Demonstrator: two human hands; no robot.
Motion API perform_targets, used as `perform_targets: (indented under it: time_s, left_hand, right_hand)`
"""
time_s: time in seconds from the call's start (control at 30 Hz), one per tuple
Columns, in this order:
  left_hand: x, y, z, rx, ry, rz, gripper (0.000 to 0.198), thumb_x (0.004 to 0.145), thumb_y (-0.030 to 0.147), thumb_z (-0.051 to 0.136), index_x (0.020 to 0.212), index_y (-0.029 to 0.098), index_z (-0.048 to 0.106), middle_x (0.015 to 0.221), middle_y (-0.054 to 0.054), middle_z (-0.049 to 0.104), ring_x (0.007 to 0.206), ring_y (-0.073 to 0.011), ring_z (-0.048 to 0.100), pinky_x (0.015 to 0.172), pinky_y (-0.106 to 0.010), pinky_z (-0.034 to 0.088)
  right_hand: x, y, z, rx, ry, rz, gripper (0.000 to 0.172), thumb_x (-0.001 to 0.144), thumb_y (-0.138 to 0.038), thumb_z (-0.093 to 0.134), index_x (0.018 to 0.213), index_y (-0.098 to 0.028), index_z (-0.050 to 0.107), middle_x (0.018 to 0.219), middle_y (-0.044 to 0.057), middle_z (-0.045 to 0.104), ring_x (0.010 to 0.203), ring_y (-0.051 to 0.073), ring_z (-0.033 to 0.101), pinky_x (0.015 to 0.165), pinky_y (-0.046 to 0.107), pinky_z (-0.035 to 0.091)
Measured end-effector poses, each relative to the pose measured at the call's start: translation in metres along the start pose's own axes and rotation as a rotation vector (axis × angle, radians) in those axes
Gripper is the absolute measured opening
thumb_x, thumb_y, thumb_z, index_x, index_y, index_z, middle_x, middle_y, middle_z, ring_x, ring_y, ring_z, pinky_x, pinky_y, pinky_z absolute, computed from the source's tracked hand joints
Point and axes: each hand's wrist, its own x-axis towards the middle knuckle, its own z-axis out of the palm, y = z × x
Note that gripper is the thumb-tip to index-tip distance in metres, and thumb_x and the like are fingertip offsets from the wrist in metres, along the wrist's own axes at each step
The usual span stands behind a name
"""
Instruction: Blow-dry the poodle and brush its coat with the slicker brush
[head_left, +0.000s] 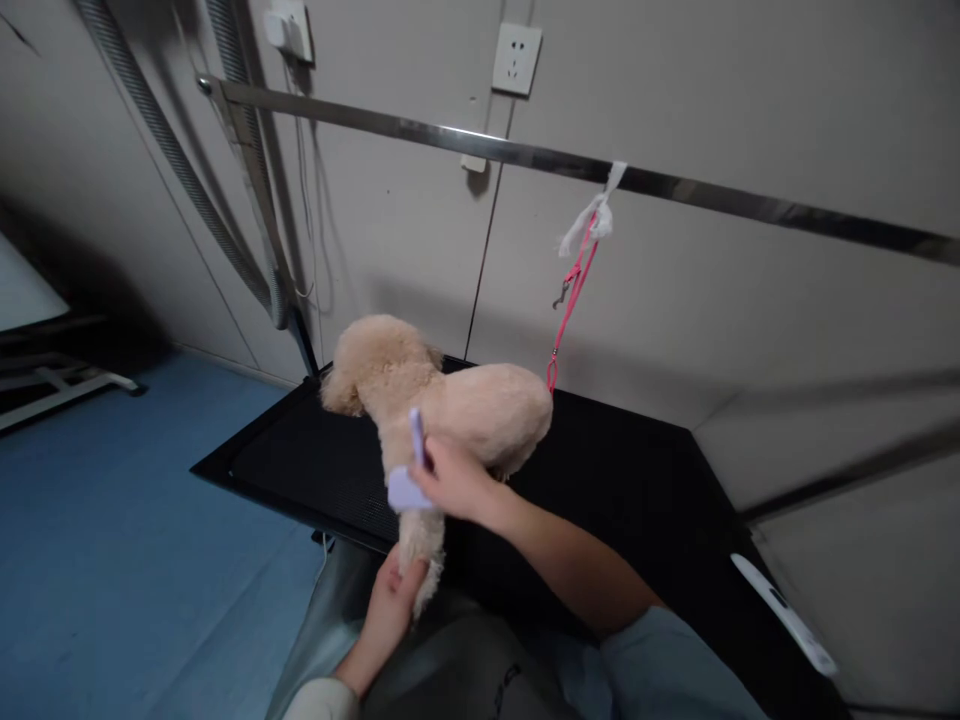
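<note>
A cream, curly-coated dog [487,405] is on the black grooming table [300,450], its head turned away to the left. My right hand [457,480] is closed round the handle of a lilac slicker brush [407,490]. The brush head lies against the upper part of the dog's front leg; its bristles are hidden. Lower down, my left hand [395,590] grips that same leg [424,540] near the paw, which sticks out over the table's near edge.
A metal bar [420,132] crosses above the table. From it hangs a pink leash [571,300] tied with white cloth [600,218], reaching down behind the dog's rump. A white, long-handled tool [784,612] lies at the right. Grey hoses [165,140] run down the wall.
</note>
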Motion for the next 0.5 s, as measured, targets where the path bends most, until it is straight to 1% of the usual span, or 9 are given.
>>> perform_targets:
  time_s: [0.07, 0.1, 0.13, 0.2, 0.23, 0.27, 0.37, 0.4, 0.5]
  left_hand:
    - [-0.001, 0.004, -0.008, 0.007, -0.038, -0.027, 0.075, 0.057, 0.075, 0.097, 0.101, 0.016, 0.079, 0.068, -0.001, 0.073, 0.052, -0.0112, 0.055, 0.051, -0.021, 0.046]
    - [-0.002, 0.005, -0.011, 0.005, -0.049, -0.033, 0.073, 0.058, 0.073, 0.097, 0.102, 0.016, 0.079, 0.067, -0.001, 0.072, 0.052, -0.0107, 0.055, 0.050, -0.020, 0.045]
    - [-0.004, 0.006, -0.014, 0.004, -0.052, -0.030, 0.072, 0.060, 0.071, 0.097, 0.102, 0.016, 0.079, 0.066, 0.000, 0.071, 0.052, -0.0105, 0.054, 0.049, -0.020, 0.044]
    - [-0.006, 0.007, -0.017, 0.001, -0.042, -0.031, 0.070, 0.060, 0.071, 0.097, 0.101, 0.017, 0.079, 0.062, 0.002, 0.067, 0.050, -0.0100, 0.052, 0.046, -0.019, 0.041]
    - [-0.007, 0.007, -0.019, 0.001, -0.034, -0.037, 0.070, 0.061, 0.070, 0.096, 0.102, 0.017, 0.079, 0.059, 0.004, 0.064, 0.047, -0.0095, 0.049, 0.044, -0.019, 0.039]
    - [-0.008, 0.006, -0.020, 0.002, -0.029, -0.044, 0.069, 0.062, 0.070, 0.095, 0.102, 0.017, 0.078, 0.056, 0.005, 0.061, 0.045, -0.0090, 0.046, 0.042, -0.018, 0.036]
    - [-0.005, 0.002, -0.029, 0.006, -0.036, -0.063, 0.064, 0.065, 0.067, 0.094, 0.099, 0.017, 0.075, 0.051, 0.006, 0.057, 0.041, -0.0075, 0.042, 0.040, -0.017, 0.031]
    - [-0.003, 0.000, -0.033, -0.003, -0.040, -0.072, 0.064, 0.064, 0.068, 0.094, 0.097, 0.017, 0.074, 0.050, 0.006, 0.057, 0.040, -0.0069, 0.041, 0.039, -0.016, 0.030]
    - [0.005, -0.009, -0.048, -0.055, -0.079, -0.137, 0.067, 0.061, 0.071, 0.095, 0.093, 0.017, 0.070, 0.047, 0.007, 0.054, 0.036, -0.0053, 0.036, 0.038, -0.016, 0.025]
  right_hand:
    - [-0.006, 0.008, 0.003, 0.062, 0.231, 0.056, 0.009, 0.094, -0.026, 0.070, 0.103, -0.025, 0.072, 0.110, 0.011, 0.078, 0.106, 0.029, 0.074, 0.095, 0.043, 0.061]
    - [-0.009, 0.011, 0.005, 0.115, 0.301, 0.049, 0.013, 0.095, -0.026, 0.069, 0.108, -0.025, 0.072, 0.115, 0.011, 0.077, 0.111, 0.029, 0.074, 0.099, 0.044, 0.060]
    - [-0.012, 0.012, 0.008, 0.187, 0.296, 0.033, 0.015, 0.095, -0.026, 0.070, 0.109, -0.026, 0.072, 0.114, 0.011, 0.078, 0.111, 0.029, 0.075, 0.100, 0.044, 0.061]
    - [-0.016, 0.015, 0.014, 0.324, 0.165, 0.027, 0.011, 0.093, -0.026, 0.071, 0.104, -0.024, 0.071, 0.100, 0.008, 0.079, 0.095, 0.026, 0.077, 0.090, 0.041, 0.064]
    - [-0.017, 0.016, 0.016, 0.355, 0.126, 0.039, 0.010, 0.092, -0.027, 0.071, 0.101, -0.023, 0.071, 0.095, 0.007, 0.079, 0.088, 0.025, 0.077, 0.087, 0.041, 0.065]
    - [-0.018, 0.017, 0.017, 0.353, 0.154, 0.054, 0.010, 0.092, -0.027, 0.071, 0.100, -0.021, 0.071, 0.096, 0.008, 0.080, 0.088, 0.026, 0.077, 0.088, 0.042, 0.065]
    - [-0.020, 0.021, 0.015, 0.277, 0.443, 0.048, 0.016, 0.093, -0.027, 0.068, 0.107, -0.020, 0.071, 0.114, 0.014, 0.080, 0.110, 0.030, 0.076, 0.104, 0.048, 0.061]
    - [-0.021, 0.022, 0.014, 0.296, 0.437, 0.021, 0.017, 0.093, -0.027, 0.068, 0.108, -0.021, 0.071, 0.115, 0.013, 0.080, 0.111, 0.029, 0.076, 0.104, 0.047, 0.061]
    - [-0.023, 0.025, 0.015, 0.431, 0.172, -0.003, 0.015, 0.091, -0.031, 0.072, 0.103, -0.022, 0.071, 0.095, 0.007, 0.080, 0.085, 0.025, 0.078, 0.083, 0.040, 0.066]
